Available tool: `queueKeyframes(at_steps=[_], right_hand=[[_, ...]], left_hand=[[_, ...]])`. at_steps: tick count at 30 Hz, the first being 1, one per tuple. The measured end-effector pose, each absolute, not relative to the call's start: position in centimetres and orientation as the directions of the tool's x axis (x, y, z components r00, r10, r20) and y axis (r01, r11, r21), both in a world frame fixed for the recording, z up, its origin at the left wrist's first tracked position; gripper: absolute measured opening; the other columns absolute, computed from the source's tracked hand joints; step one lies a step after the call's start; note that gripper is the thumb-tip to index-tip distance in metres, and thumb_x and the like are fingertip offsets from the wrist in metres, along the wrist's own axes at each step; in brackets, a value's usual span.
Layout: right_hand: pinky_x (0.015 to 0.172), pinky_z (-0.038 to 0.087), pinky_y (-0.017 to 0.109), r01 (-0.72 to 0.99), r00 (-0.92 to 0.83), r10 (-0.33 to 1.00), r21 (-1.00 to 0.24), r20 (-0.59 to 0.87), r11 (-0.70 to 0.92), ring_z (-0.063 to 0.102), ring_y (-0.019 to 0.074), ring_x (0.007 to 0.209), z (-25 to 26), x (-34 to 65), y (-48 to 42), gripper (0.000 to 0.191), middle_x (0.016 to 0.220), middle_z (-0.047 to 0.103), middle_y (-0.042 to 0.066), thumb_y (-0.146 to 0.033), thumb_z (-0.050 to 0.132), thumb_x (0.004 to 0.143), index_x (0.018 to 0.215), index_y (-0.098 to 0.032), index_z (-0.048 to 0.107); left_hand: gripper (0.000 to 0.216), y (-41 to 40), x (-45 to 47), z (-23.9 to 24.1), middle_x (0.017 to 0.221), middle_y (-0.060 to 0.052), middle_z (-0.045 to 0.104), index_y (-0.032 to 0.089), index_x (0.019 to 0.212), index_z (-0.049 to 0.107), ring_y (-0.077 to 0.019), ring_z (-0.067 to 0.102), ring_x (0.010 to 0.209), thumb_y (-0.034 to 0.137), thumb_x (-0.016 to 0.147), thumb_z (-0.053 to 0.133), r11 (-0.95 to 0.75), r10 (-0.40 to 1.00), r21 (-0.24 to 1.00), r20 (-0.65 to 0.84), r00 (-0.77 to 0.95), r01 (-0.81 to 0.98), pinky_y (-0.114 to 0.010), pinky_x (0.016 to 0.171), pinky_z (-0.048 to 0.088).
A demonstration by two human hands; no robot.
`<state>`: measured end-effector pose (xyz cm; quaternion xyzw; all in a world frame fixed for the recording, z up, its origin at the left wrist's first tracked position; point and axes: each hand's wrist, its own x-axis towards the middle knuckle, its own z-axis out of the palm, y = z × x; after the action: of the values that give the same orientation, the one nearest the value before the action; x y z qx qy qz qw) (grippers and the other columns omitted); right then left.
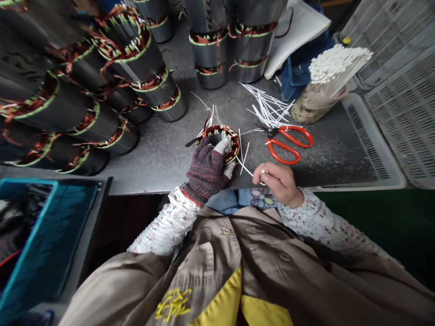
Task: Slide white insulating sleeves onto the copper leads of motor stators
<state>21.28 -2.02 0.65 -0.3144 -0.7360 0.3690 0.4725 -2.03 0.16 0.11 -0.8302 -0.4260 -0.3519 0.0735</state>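
My left hand (pixel 209 170), in a dark knitted glove with pale fingertips, grips a motor stator (pixel 234 139) standing on the bench. Copper windings and light green insulation ring the stator's open top, and my fingers reach over its rim and into the bore. Bare and closed in a pinch, my right hand (pixel 278 181) holds a white tie cord (pixel 245 166) that runs to the stator's right side. Orange-handled scissors (pixel 284 156) lie just beyond my right hand, blades toward the stator. A few loose white cords stand or lie close around the stator.
Stacked stators (pixel 149 68) crowd the left and back of the bench (pixel 152 158). Cut white cords (pixel 268 106) lie behind the scissors. A tub (pixel 311 102) of bundled white cords stands at right, near a blue bin (pixel 294 72) and grey plastic crates (pixel 401 108). A teal crate (pixel 68 226) sits lower left.
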Motion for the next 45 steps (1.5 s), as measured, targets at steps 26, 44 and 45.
queueKeyframes(at_steps=[26,44,45], right_hand=[[0.064,0.05,0.029,0.05,-0.245,0.909,-0.932,0.338,0.36,0.063,0.0138,0.064,-0.3,16.7,1.9,0.025,0.069,0.07,0.0,-0.035,0.06,0.092,0.07,-0.021,0.063],[0.062,0.039,0.03,0.295,-0.281,0.913,-0.878,0.297,0.376,0.05,0.0136,0.061,0.8,17.4,2.0,0.033,0.063,0.056,-0.001,-0.043,0.061,0.092,0.068,-0.022,0.056],[0.062,0.04,0.03,0.263,-0.285,0.912,-0.891,0.296,0.371,0.051,0.0137,0.061,1.1,17.6,1.8,0.032,0.065,0.057,-0.001,-0.043,0.061,0.092,0.069,-0.022,0.058]], left_hand=[[0.059,0.1,-1.8,-0.7,0.144,-0.016,0.062,0.022,0.155,0.038,-0.0243,0.068,0.125,0.043,0.103,0.057,-0.609,0.762,0.584,0.619,0.191,0.537,-0.044,0.109,0.056],[0.02,0.5,-1.6,0.4,0.1,-0.004,0.081,0.023,0.103,0.072,-0.0182,0.076,0.1,0.037,0.104,0.058,-0.658,0.68,0.452,0.7,0.217,0.603,-0.05,0.113,0.052],[0.02,0.4,-1.6,0.4,0.1,-0.003,0.08,0.024,0.103,0.072,-0.0181,0.076,0.102,0.037,0.104,0.057,-0.642,0.697,0.462,0.684,0.216,0.612,-0.05,0.114,0.052]])
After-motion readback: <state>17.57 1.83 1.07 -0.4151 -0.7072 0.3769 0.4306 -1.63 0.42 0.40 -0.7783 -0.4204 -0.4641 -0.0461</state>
